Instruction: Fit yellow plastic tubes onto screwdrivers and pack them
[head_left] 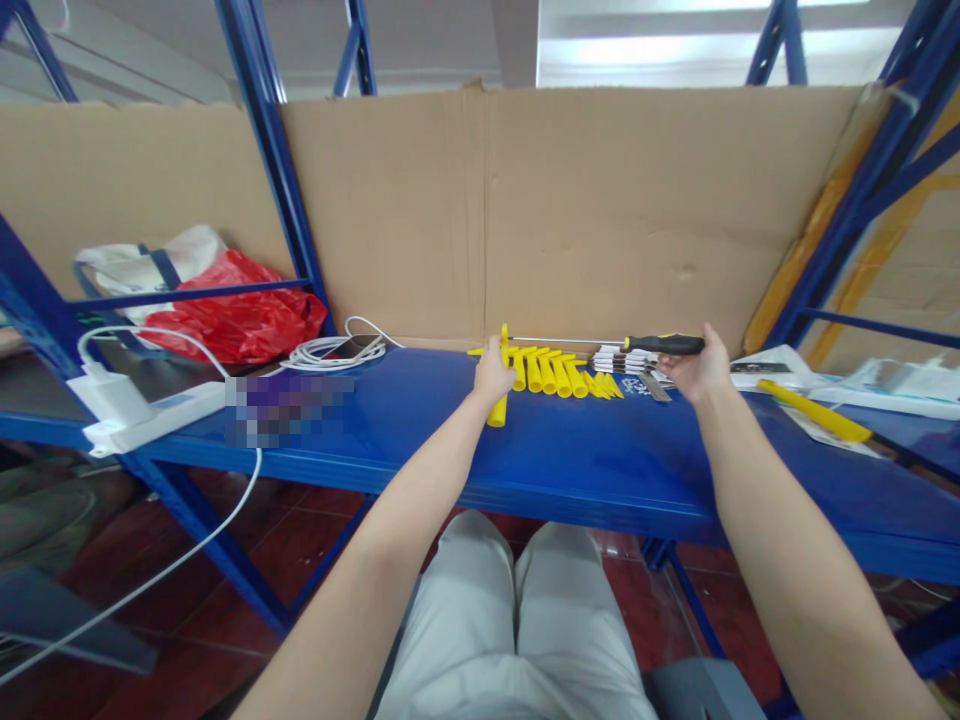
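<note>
My left hand (492, 374) is closed around a yellow plastic tube-shaped handle (496, 414), held upright above the blue shelf. In my right hand (699, 366) is a screwdriver (666, 344) with a black and yellow grip. Its long shaft lies level and points left, its tip at the upper part of the yellow handle; whether it touches a screw is too small to tell. Between my hands lies a row of similar yellow handles (549, 374), with small yellow wedge pieces (602, 386) beside them. A stack of black-and-white pieces (624, 360), small metal parts (634, 386) and a flat metal piece (655, 388) are near my right hand.
The blue shelf (420, 430) has a cardboard sheet (600, 220) behind it. On the left are a coiled white cable (330, 354), a power strip (165, 412) and a red plastic bag (232, 310). A long yellow-handled tool (817, 410) lies at the right.
</note>
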